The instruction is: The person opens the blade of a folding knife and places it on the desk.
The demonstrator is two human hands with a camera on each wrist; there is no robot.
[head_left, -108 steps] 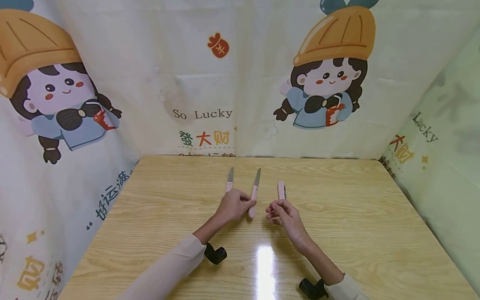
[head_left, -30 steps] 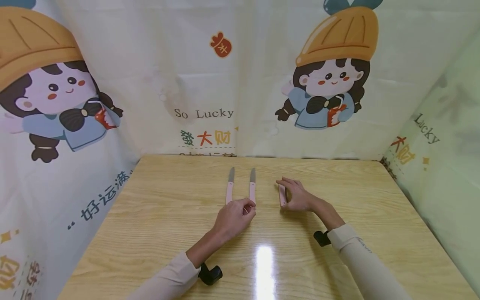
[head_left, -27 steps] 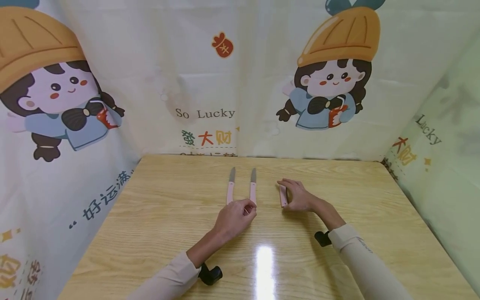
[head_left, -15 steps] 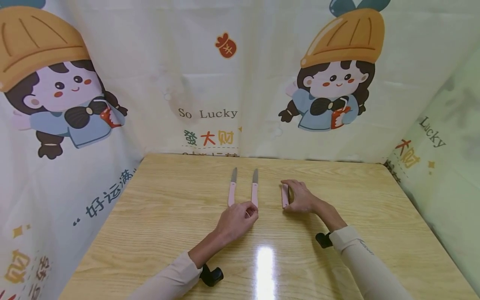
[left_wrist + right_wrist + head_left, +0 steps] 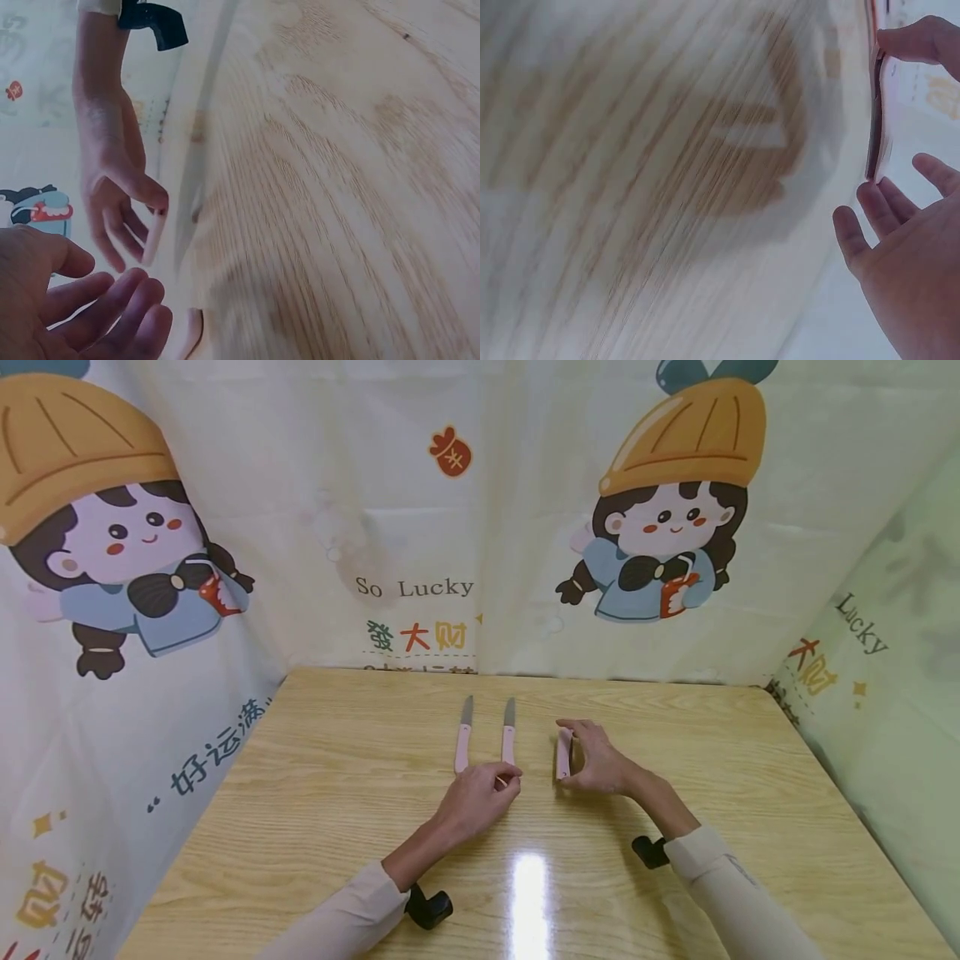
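Observation:
Two unfolded knives with pink handles lie side by side on the table, blades pointing away: a left knife point(image 5: 462, 747) and a middle knife point(image 5: 508, 743). My left hand point(image 5: 478, 797) is at the near end of the middle knife's handle. In the left wrist view its fingers are loosely bent beside a pink handle end point(image 5: 193, 332), holding nothing. On the right, my right hand point(image 5: 603, 762) pinches a folded pink knife point(image 5: 563, 754) end to end between thumb and fingers. The right wrist view shows the thumb point(image 5: 922, 39) on one end of it. Whether this knife touches the table, I cannot tell.
The wooden table point(image 5: 337, 793) has a bright light reflection point(image 5: 529, 893) near its front. Printed curtains point(image 5: 517, 527) stand along the back and both sides. A black wrist camera point(image 5: 429, 908) is strapped on the left wrist, another black camera point(image 5: 649, 852) on the right.
Earlier, the left hand held the middle knife at a slant; now it lies parallel to the left one. My right hand has taken hold of the folded knife and just shifted it slightly left.

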